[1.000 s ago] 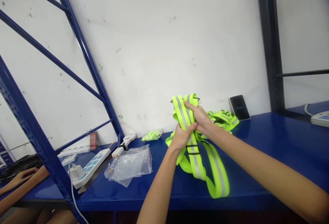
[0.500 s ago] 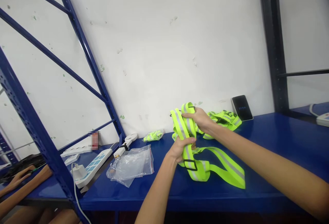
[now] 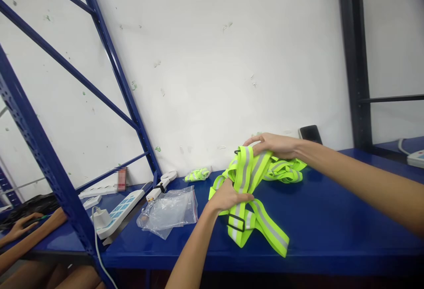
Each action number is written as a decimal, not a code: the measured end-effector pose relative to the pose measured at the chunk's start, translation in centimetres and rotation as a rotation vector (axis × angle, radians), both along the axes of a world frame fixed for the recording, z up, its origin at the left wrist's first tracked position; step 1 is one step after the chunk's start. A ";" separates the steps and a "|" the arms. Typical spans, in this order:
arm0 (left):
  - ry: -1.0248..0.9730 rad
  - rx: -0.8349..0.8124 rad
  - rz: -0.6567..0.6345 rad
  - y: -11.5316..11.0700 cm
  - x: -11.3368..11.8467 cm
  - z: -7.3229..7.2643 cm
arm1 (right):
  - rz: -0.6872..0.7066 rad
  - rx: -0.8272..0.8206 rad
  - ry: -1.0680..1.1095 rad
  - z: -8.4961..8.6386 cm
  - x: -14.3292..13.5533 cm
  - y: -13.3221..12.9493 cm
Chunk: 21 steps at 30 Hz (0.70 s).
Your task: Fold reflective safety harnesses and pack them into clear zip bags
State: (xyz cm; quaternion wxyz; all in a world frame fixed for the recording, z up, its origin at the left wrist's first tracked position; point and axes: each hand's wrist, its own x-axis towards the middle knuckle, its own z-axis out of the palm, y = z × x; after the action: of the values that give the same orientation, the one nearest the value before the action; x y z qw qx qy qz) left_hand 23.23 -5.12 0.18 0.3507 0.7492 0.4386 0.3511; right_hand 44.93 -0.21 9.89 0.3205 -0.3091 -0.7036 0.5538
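Between my hands is a bundle of neon-yellow reflective strap [image 3: 243,169] with a grey stripe down its middle. My left hand [image 3: 228,198] grips its lower part, thumb across the band, just above a black slide buckle [image 3: 236,222]. At the top, my right hand [image 3: 265,144] is closed over the folded loops; some of its fingers are hidden behind the strap. A loose end of the band hangs down to the right onto the blue shelf [image 3: 331,218]. Behind my right hand lies a pile of similar yellow straps [image 3: 283,172].
Clear plastic zip bags [image 3: 168,211] lie to the left. Farther back are a small packed yellow strap bundle [image 3: 198,174], a white handheld fan [image 3: 162,186] and a phone [image 3: 310,134]. A power strip [image 3: 121,214] sits by the blue rack post [image 3: 49,156]. Another person's hand [image 3: 23,227] is at far left.
The strap bundle has been lowered slightly, and its hanging end has swung left. My right hand has turned over the top of the folds, its forearm now partly covering the phone.
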 end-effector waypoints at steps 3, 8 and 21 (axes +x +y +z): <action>0.068 -0.057 0.063 -0.2 -0.4 -0.6 | -0.031 0.042 -0.046 0.5 1.0 -0.1; 0.059 0.039 0.077 -0.4 -0.4 -1.0 | -0.155 0.306 -0.046 0.9 2.7 -0.2; 0.209 0.533 0.064 1.2 0.6 -0.9 | 0.021 0.036 0.426 -3.3 -0.4 -3.7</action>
State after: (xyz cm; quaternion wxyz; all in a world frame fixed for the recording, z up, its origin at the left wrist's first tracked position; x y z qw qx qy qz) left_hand 23.82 -3.92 -0.71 0.0828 0.8328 0.3881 0.3858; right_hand 44.56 -3.87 6.59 0.4617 -0.1718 -0.6329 0.5973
